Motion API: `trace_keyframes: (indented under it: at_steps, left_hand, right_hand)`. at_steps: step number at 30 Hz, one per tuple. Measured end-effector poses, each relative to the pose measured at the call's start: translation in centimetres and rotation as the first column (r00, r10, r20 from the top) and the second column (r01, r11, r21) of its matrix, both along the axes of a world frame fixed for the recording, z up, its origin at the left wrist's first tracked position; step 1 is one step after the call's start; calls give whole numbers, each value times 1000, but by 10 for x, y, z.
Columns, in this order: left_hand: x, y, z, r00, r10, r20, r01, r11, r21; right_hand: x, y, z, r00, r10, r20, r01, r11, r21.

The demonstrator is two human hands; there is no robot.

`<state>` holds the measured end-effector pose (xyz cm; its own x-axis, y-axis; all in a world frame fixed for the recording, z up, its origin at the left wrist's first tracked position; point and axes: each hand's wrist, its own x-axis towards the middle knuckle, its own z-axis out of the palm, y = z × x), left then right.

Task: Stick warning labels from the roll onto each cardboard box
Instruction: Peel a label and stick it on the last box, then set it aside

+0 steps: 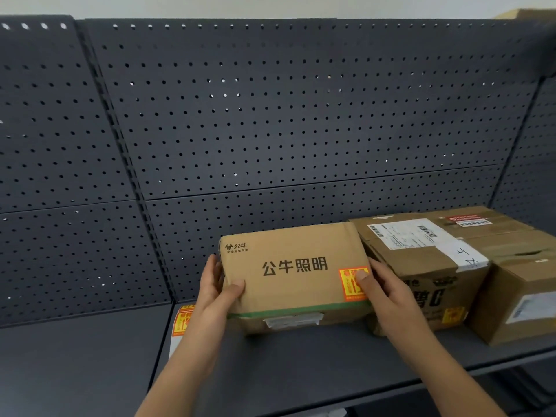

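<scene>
A brown cardboard box (288, 266) with black printed characters sits on the dark shelf (301, 365). My left hand (216, 293) grips its left end, thumb on the top face. My right hand (382, 293) holds its right end, and the thumb presses on an orange and red warning label (349, 282) stuck at the box's right corner. A strip of labels (180, 323) lies on the shelf to the left, partly hidden behind my left wrist.
Two more cardboard boxes stand to the right: a larger one (427, 254) with a white shipping slip and a yellow label on its front, and a smaller one (520, 302) at the shelf's right edge. A dark pegboard wall (270, 115) rises behind.
</scene>
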<state>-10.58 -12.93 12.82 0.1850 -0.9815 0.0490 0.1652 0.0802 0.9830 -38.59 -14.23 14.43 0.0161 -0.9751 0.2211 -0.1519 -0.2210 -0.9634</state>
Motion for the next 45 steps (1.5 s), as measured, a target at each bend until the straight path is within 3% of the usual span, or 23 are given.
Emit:
trace_keyframes:
  at_steps: [3, 10, 20, 26, 30, 32, 35, 37, 40, 45]
  left_hand:
    - [5, 13, -12, 999, -45, 22, 46, 998, -51]
    - [20, 30, -49, 967, -73, 243, 100, 990, -100]
    - [15, 46, -96, 976, 3, 218, -2, 1000, -6]
    - [27, 41, -102, 991, 35, 129, -31, 999, -31]
    - [54, 26, -82, 978, 204, -41, -204, 979, -11]
    - [65, 14, -63, 970, 241, -38, -241, 970, 0]
    - [61, -4, -41, 978, 181, 100, -188, 980, 68]
    - [53, -14, -35, 980, 99, 170, -129, 976, 174]
    - [44, -25, -31, 998, -3, 70, -19, 947, 321]
    - [32, -29, -29, 999, 30, 13, -33, 942, 335]
  right_hand:
    - [-3, 6, -13, 999, 36, 22, -36, 999, -12]
    - [-10, 1, -72, 993, 92, 69, -97, 991, 86]
    - [-2, 10, -139, 989, 53, 140, -77, 983, 169]
    - [-10, 11, -127, 987, 70, 146, -93, 984, 152]
    - [-19, 1, -104, 992, 45, 115, -48, 999, 25]
    - [-15, -9, -87, 987, -2, 163, 9, 999, -46]
    - [-1, -24, -64, 971, -34, 237, 51, 996, -68]
    - [5, -34, -54, 979, -29, 200, 39, 998, -45]
    - [15, -48, -46, 996, 8, 84, -16, 995, 97]
    - [24, -62, -49, 971, 51, 232, -131, 930, 343]
